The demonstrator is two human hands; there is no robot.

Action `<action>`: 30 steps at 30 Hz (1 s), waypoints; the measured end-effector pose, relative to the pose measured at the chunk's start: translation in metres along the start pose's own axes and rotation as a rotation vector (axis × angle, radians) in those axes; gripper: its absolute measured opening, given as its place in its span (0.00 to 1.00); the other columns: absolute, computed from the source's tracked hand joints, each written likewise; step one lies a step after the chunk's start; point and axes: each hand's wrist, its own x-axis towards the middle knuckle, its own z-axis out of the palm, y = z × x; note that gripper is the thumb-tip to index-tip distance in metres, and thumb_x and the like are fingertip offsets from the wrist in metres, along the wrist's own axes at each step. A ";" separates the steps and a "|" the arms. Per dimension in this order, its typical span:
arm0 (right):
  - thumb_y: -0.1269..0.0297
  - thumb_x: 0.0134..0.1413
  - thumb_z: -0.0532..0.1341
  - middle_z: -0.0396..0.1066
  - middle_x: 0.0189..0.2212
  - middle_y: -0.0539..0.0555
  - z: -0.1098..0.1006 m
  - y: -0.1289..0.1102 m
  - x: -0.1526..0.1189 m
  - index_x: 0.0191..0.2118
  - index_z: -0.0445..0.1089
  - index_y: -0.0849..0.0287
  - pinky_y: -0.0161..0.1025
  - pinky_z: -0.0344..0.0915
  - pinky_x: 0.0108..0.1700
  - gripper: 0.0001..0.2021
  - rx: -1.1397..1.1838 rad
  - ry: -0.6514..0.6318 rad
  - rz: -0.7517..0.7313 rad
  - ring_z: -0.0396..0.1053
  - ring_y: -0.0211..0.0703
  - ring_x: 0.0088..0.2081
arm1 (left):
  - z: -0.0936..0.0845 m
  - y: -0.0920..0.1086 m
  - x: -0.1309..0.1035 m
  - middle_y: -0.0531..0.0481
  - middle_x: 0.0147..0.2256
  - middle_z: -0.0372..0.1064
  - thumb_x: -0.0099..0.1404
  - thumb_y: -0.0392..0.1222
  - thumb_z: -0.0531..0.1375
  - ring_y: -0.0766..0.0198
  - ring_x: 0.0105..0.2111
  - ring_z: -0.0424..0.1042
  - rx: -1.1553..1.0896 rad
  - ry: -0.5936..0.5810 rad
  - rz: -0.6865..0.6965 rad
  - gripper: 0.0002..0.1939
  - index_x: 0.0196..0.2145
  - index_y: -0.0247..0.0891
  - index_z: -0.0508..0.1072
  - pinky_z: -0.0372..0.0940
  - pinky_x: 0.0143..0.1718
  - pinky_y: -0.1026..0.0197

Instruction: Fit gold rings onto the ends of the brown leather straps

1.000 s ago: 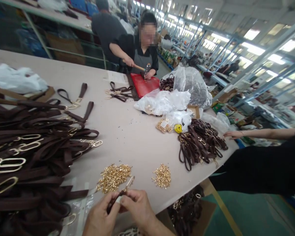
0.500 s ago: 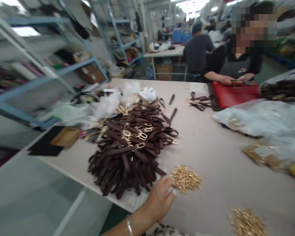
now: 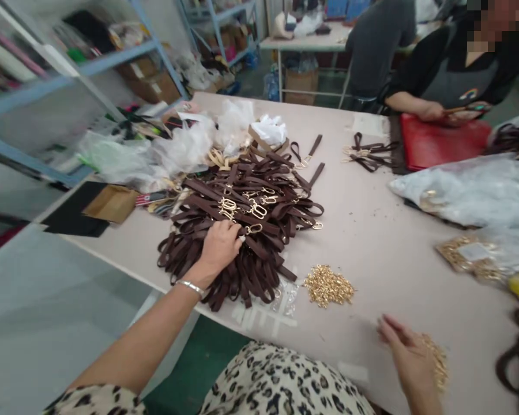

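My left hand (image 3: 220, 246), a silver bangle on its wrist, reaches over a heap of dark brown wrist straps (image 3: 246, 274). Its fingers are bent and closed on a strap in the heap, beside gold oval clasps (image 3: 258, 211); the fingertips are partly hidden. At lower right, my right hand (image 3: 409, 354) hovers at a small pile of gold metal pieces (image 3: 437, 363) and partly covers it. Slightly blurred, its fingers stretch out to the left, with nothing visible in them. Between the hands lies another pile of small gold fittings (image 3: 328, 285).
Clear plastic bags (image 3: 184, 144) crowd the table's far left. Brown card (image 3: 112, 203) lies on black sheets. A few finished-looking straps (image 3: 365, 153) lie near a red folder (image 3: 441, 141), where a co-worker's hands are busy. Bagged gold fittings (image 3: 471, 253) are at right.
My left hand has moved from beside the middle gold pile up and left onto the strap heap. My right hand has come into view at lower right. The view has tilted down.
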 end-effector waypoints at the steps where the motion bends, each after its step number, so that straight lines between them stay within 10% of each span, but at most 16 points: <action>1: 0.49 0.47 0.65 0.77 0.31 0.56 0.002 0.006 -0.008 0.36 0.76 0.58 0.47 0.73 0.36 0.17 -0.072 -0.067 -0.059 0.75 0.51 0.33 | 0.004 -0.002 0.004 0.38 0.43 0.66 0.63 0.37 0.56 0.46 0.45 0.62 0.026 -0.018 0.016 0.12 0.44 0.36 0.71 0.59 0.47 0.46; 5: 0.56 0.57 0.59 0.77 0.36 0.55 0.041 0.017 -0.031 0.39 0.75 0.57 0.44 0.71 0.42 0.12 -0.223 -0.282 -0.299 0.74 0.46 0.37 | 0.010 -0.005 0.010 0.39 0.41 0.66 0.64 0.37 0.53 0.47 0.43 0.62 0.180 -0.059 0.099 0.12 0.44 0.36 0.71 0.59 0.45 0.48; 16: 0.56 0.62 0.55 0.75 0.34 0.54 0.090 0.011 -0.019 0.39 0.72 0.57 0.39 0.66 0.41 0.12 -0.529 -0.229 -0.430 0.71 0.43 0.36 | -0.031 0.021 -0.006 0.43 0.44 0.72 0.65 0.39 0.55 0.53 0.45 0.70 -0.194 -0.051 0.149 0.12 0.47 0.36 0.68 0.62 0.48 0.54; 24: 0.61 0.64 0.53 0.73 0.34 0.55 0.086 0.020 -0.016 0.41 0.72 0.56 0.39 0.64 0.42 0.11 -0.609 -0.314 -0.592 0.71 0.44 0.36 | -0.012 0.074 -0.039 0.51 0.36 0.72 0.58 0.35 0.60 0.65 0.34 0.71 -1.241 -0.423 -0.293 0.15 0.45 0.38 0.71 0.65 0.34 0.64; 30: 0.63 0.63 0.55 0.73 0.32 0.54 0.079 0.012 -0.016 0.38 0.71 0.56 0.38 0.63 0.42 0.09 -0.677 -0.331 -0.513 0.69 0.43 0.36 | 0.013 0.099 -0.062 0.51 0.34 0.71 0.52 0.36 0.65 0.69 0.28 0.67 -1.493 -0.579 -0.505 0.19 0.43 0.34 0.71 0.64 0.29 0.66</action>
